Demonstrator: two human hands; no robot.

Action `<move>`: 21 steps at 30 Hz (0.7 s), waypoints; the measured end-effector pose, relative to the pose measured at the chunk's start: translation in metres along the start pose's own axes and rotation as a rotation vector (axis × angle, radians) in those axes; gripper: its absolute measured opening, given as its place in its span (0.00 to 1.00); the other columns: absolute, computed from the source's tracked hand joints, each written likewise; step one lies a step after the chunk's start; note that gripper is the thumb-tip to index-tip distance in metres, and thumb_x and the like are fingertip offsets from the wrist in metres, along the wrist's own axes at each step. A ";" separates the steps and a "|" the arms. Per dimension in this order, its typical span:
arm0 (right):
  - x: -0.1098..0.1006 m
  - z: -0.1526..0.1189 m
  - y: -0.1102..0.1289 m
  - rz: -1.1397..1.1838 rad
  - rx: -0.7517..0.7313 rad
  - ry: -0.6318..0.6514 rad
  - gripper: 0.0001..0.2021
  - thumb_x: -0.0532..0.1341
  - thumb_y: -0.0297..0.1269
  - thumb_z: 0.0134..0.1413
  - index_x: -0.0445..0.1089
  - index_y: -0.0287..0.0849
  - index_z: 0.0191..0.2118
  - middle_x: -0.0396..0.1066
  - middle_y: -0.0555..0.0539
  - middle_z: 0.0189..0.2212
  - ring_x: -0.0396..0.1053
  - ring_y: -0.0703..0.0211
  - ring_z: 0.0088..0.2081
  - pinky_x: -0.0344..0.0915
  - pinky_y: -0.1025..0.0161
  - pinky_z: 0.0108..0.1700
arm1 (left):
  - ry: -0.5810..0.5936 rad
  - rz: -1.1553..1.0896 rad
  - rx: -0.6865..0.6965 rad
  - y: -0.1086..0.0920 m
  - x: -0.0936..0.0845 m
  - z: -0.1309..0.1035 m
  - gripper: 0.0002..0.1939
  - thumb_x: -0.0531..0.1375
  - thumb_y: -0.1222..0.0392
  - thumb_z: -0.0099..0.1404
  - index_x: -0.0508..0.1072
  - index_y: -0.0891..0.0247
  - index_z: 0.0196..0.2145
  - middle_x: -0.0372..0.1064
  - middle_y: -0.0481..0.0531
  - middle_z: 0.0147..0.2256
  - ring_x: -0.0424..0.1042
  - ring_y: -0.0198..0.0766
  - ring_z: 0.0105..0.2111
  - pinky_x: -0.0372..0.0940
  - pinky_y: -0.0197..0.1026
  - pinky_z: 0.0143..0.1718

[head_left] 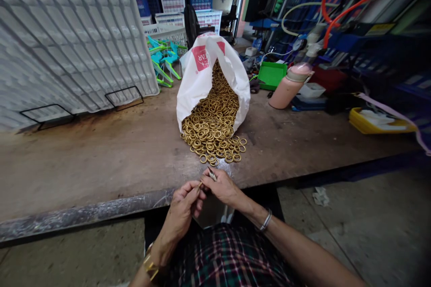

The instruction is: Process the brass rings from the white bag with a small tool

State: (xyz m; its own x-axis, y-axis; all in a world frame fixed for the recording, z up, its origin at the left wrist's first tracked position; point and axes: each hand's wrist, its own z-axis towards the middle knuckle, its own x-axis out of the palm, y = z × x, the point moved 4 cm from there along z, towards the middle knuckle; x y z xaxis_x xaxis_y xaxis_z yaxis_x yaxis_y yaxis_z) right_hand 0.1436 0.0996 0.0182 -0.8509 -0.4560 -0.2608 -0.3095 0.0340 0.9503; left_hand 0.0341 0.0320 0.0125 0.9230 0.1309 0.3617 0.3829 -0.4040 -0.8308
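Plaid cloth covers your lap at the bottom of the view, and just above it your two hands meet at the near edge of the surface [101, 161]. Your left hand [183, 208] is curled, fingertips pinched on something small and brownish that I can't make out clearly; it may be a ring. Your right hand [224, 187] is closed too, gripping a thin pale tool [212, 174] whose tip points toward the pile. Both hands touch at the fingertips.

Just beyond them lies the heap of brass rings [212, 136], spilling from the open mouth of a white bag [198, 76] that lies on its side. Judging by that, you are early in the job: the bag looks well filled, a wide fan of rings sits loose on the surface, and no sorted or finished batch shows anywhere. A metal container [212, 210] sits half hidden beneath your hands; its contents can't be seen
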 end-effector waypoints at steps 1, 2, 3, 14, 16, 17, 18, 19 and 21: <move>0.000 0.000 0.000 0.012 0.002 0.007 0.08 0.53 0.35 0.50 0.62 0.40 0.24 0.63 0.54 0.19 0.59 0.67 0.24 0.55 0.70 0.28 | 0.002 -0.032 -0.016 0.001 0.000 0.000 0.14 0.60 0.51 0.55 0.69 0.65 0.34 0.64 0.45 0.25 0.57 0.25 0.18 0.51 0.29 0.16; 0.000 0.000 0.000 0.010 -0.002 0.009 0.08 0.53 0.36 0.51 0.63 0.40 0.24 0.63 0.54 0.20 0.59 0.67 0.24 0.55 0.69 0.29 | -0.003 -0.052 -0.025 0.002 -0.001 0.001 0.14 0.61 0.52 0.55 0.68 0.65 0.33 0.64 0.45 0.24 0.57 0.25 0.18 0.51 0.28 0.16; 0.000 -0.001 0.001 -0.005 -0.012 0.007 0.09 0.52 0.36 0.51 0.63 0.40 0.25 0.63 0.54 0.20 0.59 0.67 0.24 0.55 0.69 0.29 | -0.014 -0.063 -0.025 0.002 -0.001 0.001 0.14 0.61 0.52 0.55 0.68 0.65 0.33 0.63 0.44 0.24 0.56 0.24 0.17 0.50 0.28 0.16; 0.003 -0.005 0.010 -0.111 -0.065 0.051 0.10 0.52 0.38 0.53 0.64 0.39 0.26 0.59 0.55 0.19 0.54 0.68 0.23 0.51 0.69 0.27 | -0.087 0.065 0.046 0.001 0.000 0.001 0.15 0.59 0.49 0.56 0.67 0.66 0.30 0.62 0.43 0.20 0.56 0.25 0.15 0.52 0.29 0.15; 0.004 -0.005 0.009 -0.087 -0.052 0.061 0.10 0.52 0.37 0.53 0.64 0.39 0.25 0.59 0.55 0.19 0.54 0.68 0.23 0.51 0.69 0.27 | -0.084 0.076 0.054 0.000 0.001 0.001 0.15 0.59 0.49 0.56 0.67 0.66 0.29 0.62 0.43 0.20 0.57 0.25 0.15 0.52 0.29 0.15; 0.004 -0.004 0.008 -0.076 -0.052 0.065 0.10 0.52 0.37 0.53 0.64 0.39 0.25 0.59 0.55 0.19 0.54 0.68 0.23 0.52 0.70 0.27 | -0.082 0.083 0.061 0.000 0.001 0.001 0.15 0.59 0.49 0.56 0.67 0.66 0.29 0.62 0.43 0.20 0.57 0.25 0.15 0.52 0.29 0.15; 0.004 -0.004 0.008 -0.068 -0.055 0.068 0.11 0.52 0.37 0.53 0.64 0.39 0.24 0.59 0.55 0.19 0.54 0.68 0.23 0.52 0.70 0.27 | -0.081 0.090 0.065 -0.001 0.001 0.001 0.15 0.59 0.49 0.56 0.66 0.66 0.28 0.62 0.43 0.20 0.57 0.25 0.15 0.52 0.29 0.15; 0.005 -0.003 0.008 -0.064 -0.058 0.070 0.11 0.52 0.37 0.53 0.64 0.39 0.24 0.59 0.55 0.19 0.54 0.68 0.23 0.52 0.70 0.27 | -0.079 0.097 0.067 -0.001 0.001 0.000 0.15 0.59 0.49 0.56 0.66 0.66 0.28 0.62 0.43 0.20 0.57 0.25 0.15 0.52 0.29 0.15; 0.005 -0.002 0.007 -0.057 -0.064 0.074 0.12 0.51 0.37 0.54 0.63 0.39 0.23 0.58 0.55 0.18 0.54 0.68 0.23 0.52 0.70 0.27 | -0.073 0.105 0.065 -0.002 0.002 0.000 0.15 0.58 0.48 0.56 0.66 0.65 0.27 0.61 0.43 0.19 0.56 0.25 0.15 0.52 0.29 0.15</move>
State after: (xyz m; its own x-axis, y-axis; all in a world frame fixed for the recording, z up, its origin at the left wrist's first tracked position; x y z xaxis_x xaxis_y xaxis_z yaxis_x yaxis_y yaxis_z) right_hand 0.1382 0.0955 0.0243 -0.7982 -0.5203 -0.3036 -0.3265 -0.0498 0.9439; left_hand 0.0350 0.0327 0.0147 0.9576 0.1577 0.2411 0.2831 -0.3595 -0.8892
